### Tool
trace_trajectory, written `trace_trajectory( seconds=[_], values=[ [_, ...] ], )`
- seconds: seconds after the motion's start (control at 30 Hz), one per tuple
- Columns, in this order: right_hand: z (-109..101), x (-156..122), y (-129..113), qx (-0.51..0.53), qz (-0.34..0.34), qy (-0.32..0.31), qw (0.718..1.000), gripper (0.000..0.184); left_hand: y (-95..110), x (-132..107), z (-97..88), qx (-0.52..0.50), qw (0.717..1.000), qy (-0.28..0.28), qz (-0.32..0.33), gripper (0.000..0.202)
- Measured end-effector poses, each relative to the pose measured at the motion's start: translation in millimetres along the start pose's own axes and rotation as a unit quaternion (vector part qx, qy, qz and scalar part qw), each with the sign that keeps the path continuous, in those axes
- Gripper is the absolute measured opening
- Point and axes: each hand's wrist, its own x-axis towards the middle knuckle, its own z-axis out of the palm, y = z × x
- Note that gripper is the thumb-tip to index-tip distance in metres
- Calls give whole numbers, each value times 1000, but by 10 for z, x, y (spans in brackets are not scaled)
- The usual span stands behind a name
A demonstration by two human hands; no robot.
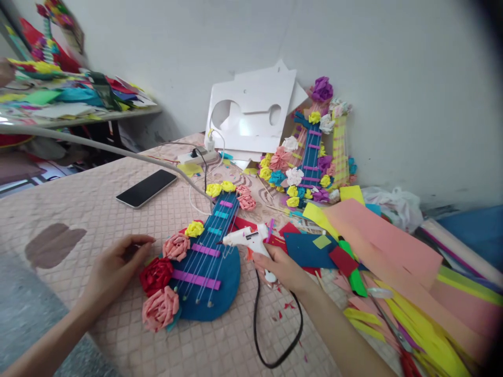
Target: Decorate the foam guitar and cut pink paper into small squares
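A blue paper guitar (pixel 212 251) lies flat on the pink quilted table, trimmed with red, pink and yellow paper roses (pixel 159 285) and purple strips. My right hand (pixel 281 267) grips a white hot glue gun (pixel 251 240) with its nozzle pointing left at the guitar's strings. A black cord (pixel 257 319) loops down from the gun. My left hand (pixel 118 267) rests on the table just left of the roses, fingers curled, tips pinched together near the pink rose; what it holds, if anything, I cannot make out.
A black phone (pixel 146 188) lies at the upper left. A power strip (pixel 196 155), white cutouts (pixel 255 118) and several finished flowered guitars (pixel 314 157) stand against the wall. Coloured foam sheets (pixel 389 251) pile up at right. A cluttered shelf (pixel 70 99) sits at far left.
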Motion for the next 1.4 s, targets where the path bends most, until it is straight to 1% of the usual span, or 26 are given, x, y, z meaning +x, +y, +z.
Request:
trace_trajectory(
  seconds=[0.07,0.23,0.3,0.33,0.43,0.5,0.57,0.67,0.77,0.83,0.9,0.97,1.03,1.07,1.13,1.2,1.3,1.4],
  values=[
    [15,13,-4,18,1,-13,1000,35,-27,2,2,1,1000,-2,2,43],
    [135,202,-20,5,-33,21,999,35,-23,-3,-2,-13,1000,2,3,43],
    [159,248,-33,5,-28,8,1000,35,-12,-5,-3,-17,1000,3,2,42],
    [155,243,-41,12,-18,-8,1000,35,-10,-5,-2,-16,1000,4,3,42],
    [76,99,-65,77,7,-66,995,31,-24,1,7,-16,1000,9,6,41],
    [-15,-79,-67,134,4,-73,988,30,-40,7,15,-16,1000,9,9,40],
    [-119,-274,-54,176,-13,-40,983,29,-53,11,22,-12,1000,4,10,40],
    [-296,-515,-27,229,-50,48,971,27,-56,12,22,-8,1000,-2,11,40],
    [-524,-651,-41,258,-118,144,948,25,-38,14,13,1,1000,1,13,42],
    [-702,-690,-85,255,-177,210,927,22,-11,17,8,10,1000,1,11,43],
    [-867,-693,-139,233,-230,273,905,22,31,17,5,15,1000,2,11,45],
    [-981,-645,-171,170,-256,343,888,27,81,12,0,22,1000,1,10,45],
    [-1021,-530,-161,48,-234,398,886,34,123,3,-5,30,1000,-1,7,45],
    [-1016,-446,-139,-41,-210,411,886,35,134,-2,-8,34,999,-1,5,45],
    [-974,-235,-74,-118,-183,398,891,34,130,-6,-12,37,999,-1,4,46],
    [-925,13,-5,-184,-170,384,889,35,97,-3,-11,33,999,-4,9,46],
    [-891,390,59,-253,-169,373,877,36,38,11,-2,28,999,-8,22,44],
    [-902,701,87,-306,-163,366,864,36,10,22,7,33,999,-9,28,42]
  ],
)
